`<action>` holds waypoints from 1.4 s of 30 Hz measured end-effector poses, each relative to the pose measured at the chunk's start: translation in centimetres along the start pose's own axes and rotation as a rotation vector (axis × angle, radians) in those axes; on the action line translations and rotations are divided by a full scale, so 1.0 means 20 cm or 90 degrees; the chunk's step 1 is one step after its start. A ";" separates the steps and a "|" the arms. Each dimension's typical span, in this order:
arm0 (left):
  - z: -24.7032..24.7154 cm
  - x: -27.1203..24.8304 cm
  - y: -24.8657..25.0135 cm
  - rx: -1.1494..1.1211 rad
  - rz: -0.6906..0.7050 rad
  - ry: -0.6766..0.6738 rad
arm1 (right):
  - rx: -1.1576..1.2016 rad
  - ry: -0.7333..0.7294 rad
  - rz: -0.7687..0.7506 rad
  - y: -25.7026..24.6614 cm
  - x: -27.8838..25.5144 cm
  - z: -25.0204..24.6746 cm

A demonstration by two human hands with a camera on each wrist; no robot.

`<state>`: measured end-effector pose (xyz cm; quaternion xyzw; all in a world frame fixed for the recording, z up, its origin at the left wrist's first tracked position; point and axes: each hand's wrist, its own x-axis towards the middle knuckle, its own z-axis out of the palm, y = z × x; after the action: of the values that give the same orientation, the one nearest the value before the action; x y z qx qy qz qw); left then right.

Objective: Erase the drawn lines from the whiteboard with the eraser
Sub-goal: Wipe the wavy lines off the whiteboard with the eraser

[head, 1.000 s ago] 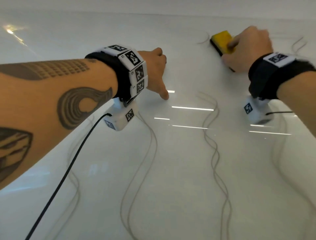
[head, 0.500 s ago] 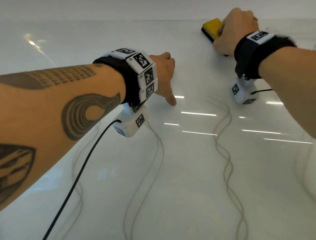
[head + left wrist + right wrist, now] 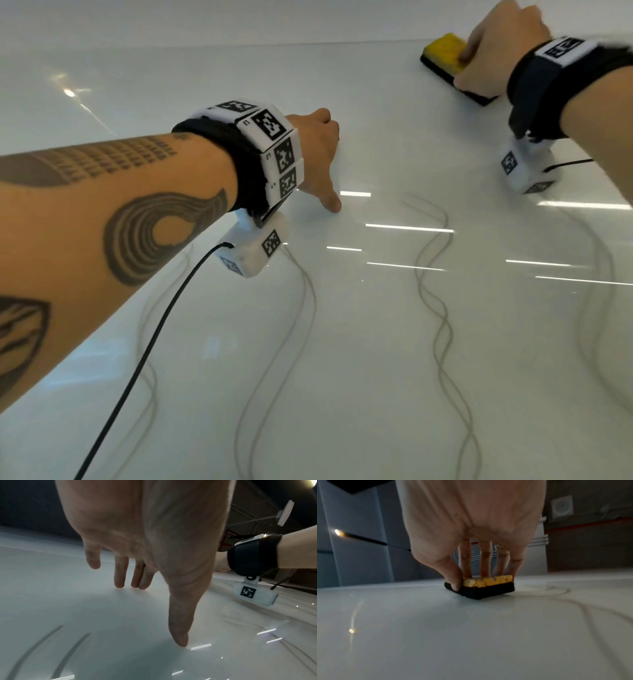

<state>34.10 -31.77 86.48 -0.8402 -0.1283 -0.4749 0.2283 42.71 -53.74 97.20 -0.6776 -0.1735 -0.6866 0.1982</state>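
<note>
The right hand [image 3: 493, 58] grips the yellow-topped, black-felted block eraser [image 3: 445, 53], which has slid further toward one o'clock on the glossy white whiteboard [image 3: 376, 342] than a second ago. The left hand [image 3: 317, 154] stays braced, fingers spread wide. Far strokes look cleared; the wavy grey marker lines [image 3: 438, 308] toward six o'clock remain, so most erasing lies ahead.

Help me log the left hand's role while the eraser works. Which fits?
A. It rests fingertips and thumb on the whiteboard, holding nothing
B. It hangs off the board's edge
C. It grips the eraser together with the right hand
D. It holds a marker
A: the left hand has straight fingers and thumb tip down on the whiteboard, holding nothing, while the right hand alone holds the eraser.
</note>
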 end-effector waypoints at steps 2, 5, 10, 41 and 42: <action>-0.01 0.00 0.01 -0.003 -0.011 -0.006 | 0.010 0.010 0.000 -0.01 0.00 -0.01; -0.02 -0.01 0.04 -0.024 -0.044 -0.029 | 0.064 -0.049 -0.086 -0.11 -0.13 0.03; -0.11 -0.02 0.09 -0.085 -0.087 -0.021 | 0.071 -0.136 -0.170 0.09 -0.28 0.00; -0.06 0.01 0.09 0.037 0.026 0.008 | 0.062 -0.144 -0.241 -0.10 -0.56 0.02; -0.06 0.01 0.09 0.030 0.022 0.021 | 0.071 -0.173 -0.281 -0.11 -0.62 0.04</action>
<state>34.10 -33.96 86.69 -0.8289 -0.1212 -0.4813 0.2582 42.34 -51.01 84.91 -0.6973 -0.3797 -0.6054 0.0556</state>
